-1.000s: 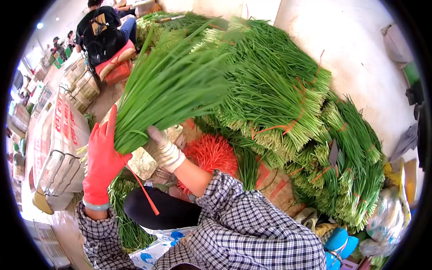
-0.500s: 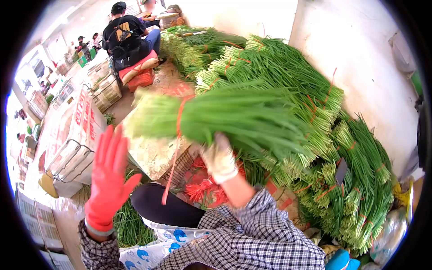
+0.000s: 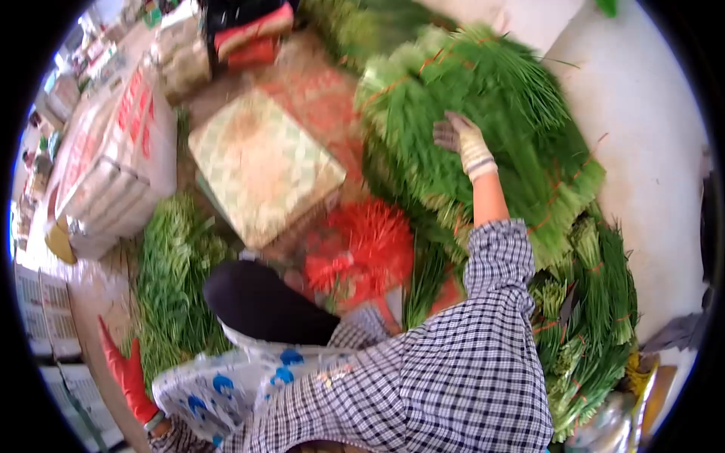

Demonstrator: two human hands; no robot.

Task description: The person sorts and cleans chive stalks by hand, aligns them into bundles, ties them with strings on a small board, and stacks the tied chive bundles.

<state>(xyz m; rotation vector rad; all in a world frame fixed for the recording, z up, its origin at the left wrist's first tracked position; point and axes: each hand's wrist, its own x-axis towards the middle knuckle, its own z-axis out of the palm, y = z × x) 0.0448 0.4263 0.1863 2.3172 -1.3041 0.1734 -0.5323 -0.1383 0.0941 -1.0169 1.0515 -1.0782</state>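
Observation:
My right hand (image 3: 464, 145), in a pale knit glove, lies over the pile of green chive bundles (image 3: 521, 98) on the right, its fingers stretched out and somewhat blurred. Orange-red ties run around the bundles. Down at the left edge, my left hand (image 3: 130, 374) in a red rubber glove holds nothing, fingers apart. Nearest to it is a heap of loose chives (image 3: 177, 294) on the floor. A low block with a worn checkered top (image 3: 260, 162) stands in front of me, bare of chives. Beside it sits a tangle of red ties (image 3: 366, 245).
A wrapped white bale with red print (image 3: 124, 143) stands at the left, with pale crates (image 3: 49, 313) below it. More tied bundles (image 3: 593, 302) lie at lower right against the white wall (image 3: 642, 128). Red cushions (image 3: 253, 41) are at the top, under a seated person.
The tied chive bundle has gone from above the block to the pile, and my right hand has moved up and right. My left hand has dropped lower left. The view has tilted down.

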